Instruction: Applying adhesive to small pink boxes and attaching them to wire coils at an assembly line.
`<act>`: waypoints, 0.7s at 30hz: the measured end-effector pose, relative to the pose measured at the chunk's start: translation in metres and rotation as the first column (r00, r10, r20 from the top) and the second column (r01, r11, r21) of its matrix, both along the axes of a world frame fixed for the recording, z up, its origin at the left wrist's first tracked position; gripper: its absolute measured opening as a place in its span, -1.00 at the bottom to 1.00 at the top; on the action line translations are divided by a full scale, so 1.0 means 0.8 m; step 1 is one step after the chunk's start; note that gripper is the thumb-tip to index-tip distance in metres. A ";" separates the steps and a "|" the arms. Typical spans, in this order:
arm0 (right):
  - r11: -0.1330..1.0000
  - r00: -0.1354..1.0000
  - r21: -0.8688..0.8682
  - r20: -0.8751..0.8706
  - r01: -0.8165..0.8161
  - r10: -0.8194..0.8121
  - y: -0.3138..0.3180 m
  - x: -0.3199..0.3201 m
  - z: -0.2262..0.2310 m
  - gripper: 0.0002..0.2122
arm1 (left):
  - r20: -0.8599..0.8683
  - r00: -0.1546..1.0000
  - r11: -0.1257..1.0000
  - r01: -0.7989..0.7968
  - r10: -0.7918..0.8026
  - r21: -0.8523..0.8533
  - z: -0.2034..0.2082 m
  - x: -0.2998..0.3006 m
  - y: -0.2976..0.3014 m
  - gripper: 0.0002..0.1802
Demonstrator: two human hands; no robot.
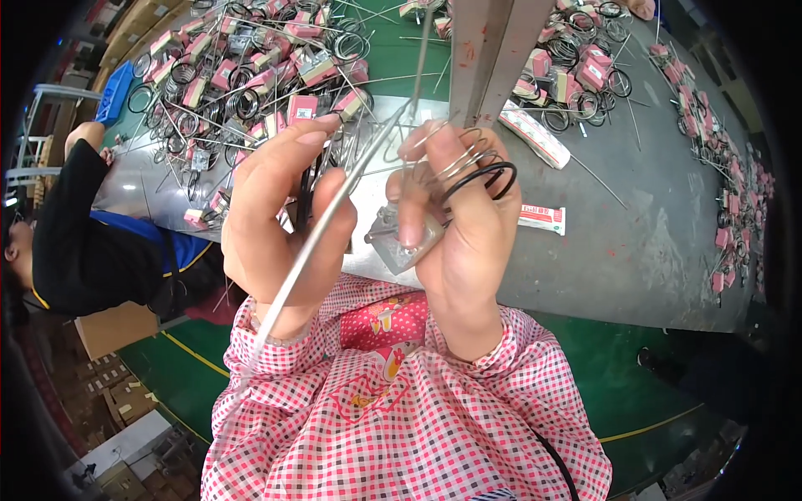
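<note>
My right hand (472,238) is closed around a small squarish greyish, partly see-through part (397,250), its thumb and fingers pressed on it. Loops of thin silvery coiled tube (459,167) and a black coil (489,174) rise between the same fingers. My left hand (280,196) is curled, with a dark narrow thing (306,188) between thumb and fingers; its kind is hidden. A long thin metal rod (311,242) slants across, in front of the left hand, from near my left sleeve up toward the metal post. I cannot tell what grips the rod.
Heaps of pink-and-cream blocks with coiled tubes (242,83) cover the table's far left; more lie along the right (735,209). A metal post (493,58) stands ahead. Two white-and-red tubes (543,219) lie right of my hands. Another person (92,225) works at left.
</note>
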State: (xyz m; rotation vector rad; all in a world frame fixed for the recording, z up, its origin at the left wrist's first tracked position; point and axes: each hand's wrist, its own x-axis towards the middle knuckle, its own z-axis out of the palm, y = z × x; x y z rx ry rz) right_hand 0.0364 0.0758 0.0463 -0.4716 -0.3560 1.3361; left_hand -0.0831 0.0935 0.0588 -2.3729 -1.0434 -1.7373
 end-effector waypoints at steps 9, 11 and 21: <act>0.989 0.979 0.046 0.144 0.139 -0.144 -0.004 -0.003 -0.002 -0.93 | 0.175 0.980 0.991 -0.074 0.092 -0.108 0.003 0.015 0.003 -0.80; 0.977 0.953 0.140 0.237 0.159 -0.189 -0.005 -0.005 -0.006 -0.95 | 0.204 0.974 0.975 -0.057 0.102 -0.214 0.005 0.018 0.003 -0.81; 0.949 0.928 0.271 0.288 0.159 -0.238 -0.013 0.000 -0.012 -0.86 | 0.379 0.911 0.932 -0.014 0.161 -0.363 0.027 -0.009 0.016 -0.87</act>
